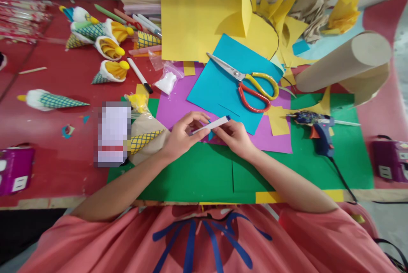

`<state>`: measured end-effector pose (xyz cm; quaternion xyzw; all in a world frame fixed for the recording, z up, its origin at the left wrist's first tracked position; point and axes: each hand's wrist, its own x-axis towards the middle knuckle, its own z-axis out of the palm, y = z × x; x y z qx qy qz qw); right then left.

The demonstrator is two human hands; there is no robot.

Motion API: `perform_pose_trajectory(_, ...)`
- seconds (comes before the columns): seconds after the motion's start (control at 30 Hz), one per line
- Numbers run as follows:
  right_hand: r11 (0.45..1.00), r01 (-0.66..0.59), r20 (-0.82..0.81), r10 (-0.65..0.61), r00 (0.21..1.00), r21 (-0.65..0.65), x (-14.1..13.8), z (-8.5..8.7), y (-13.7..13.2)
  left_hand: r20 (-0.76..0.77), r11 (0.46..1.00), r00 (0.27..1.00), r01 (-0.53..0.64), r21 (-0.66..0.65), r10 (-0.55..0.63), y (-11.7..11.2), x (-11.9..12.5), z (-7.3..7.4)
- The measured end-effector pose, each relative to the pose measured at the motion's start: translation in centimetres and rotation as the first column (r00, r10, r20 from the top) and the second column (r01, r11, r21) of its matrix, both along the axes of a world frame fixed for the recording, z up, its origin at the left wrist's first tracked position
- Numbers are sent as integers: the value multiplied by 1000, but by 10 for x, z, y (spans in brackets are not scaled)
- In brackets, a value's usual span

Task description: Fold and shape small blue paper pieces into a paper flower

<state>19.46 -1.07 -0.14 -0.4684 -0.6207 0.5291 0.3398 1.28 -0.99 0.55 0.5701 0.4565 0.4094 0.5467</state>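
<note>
Between my two hands is a white marker [212,125] with a dark blue end, tilted up to the right. My left hand [186,132] pinches its lower left part, and my right hand [235,137] has its fingers closed near the blue end. A small piece of blue paper [211,136] shows under the marker, between the fingers; which hand has it I cannot tell. Just beyond my hands lies a blue sheet [207,84], with scissors [240,77] with one yellow and one red handle resting on it. Purple paper [172,101] and a green sheet [197,171] spread beneath.
A glue gun [321,130] lies on the right, its cord running off the front edge. Behind it leans a cardboard roll [344,63]. Yellow card [197,22] is at the back. Paper cones [110,71] and a capped marker [140,75] lie on the left, near a blurred-out object [113,130].
</note>
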Motion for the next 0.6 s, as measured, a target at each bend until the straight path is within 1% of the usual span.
perform_pose_trajectory(0.1, 1000, -15, -9, 15, 1000, 22, 0, 1, -1, 57, 993, 998, 2, -115, 4, 1, 0, 0)
perform_pose_trajectory(0.2, 998, -24, 5, 23, 1000, 63, 1, 1, -1, 84, 982, 996, 47, -182, -33, 4, -2, -1)
perform_pose_trajectory(0.43, 975, -6, 36, -2, 999, 222, 1, -2, -1, 174, 968, 982, 113, -223, -75, 9, -7, -5)
perform_pose_trajectory(0.53, 971, -15, 40, 5, 999, 239, 1, -2, -1, 212, 957, 975, 126, -261, -70, 9, -7, -5)
perform_pose_trajectory(0.6, 972, -15, 49, 4, 999, 234, 1, -1, -1, 210, 956, 976, 120, -267, -64, 9, -7, -4)
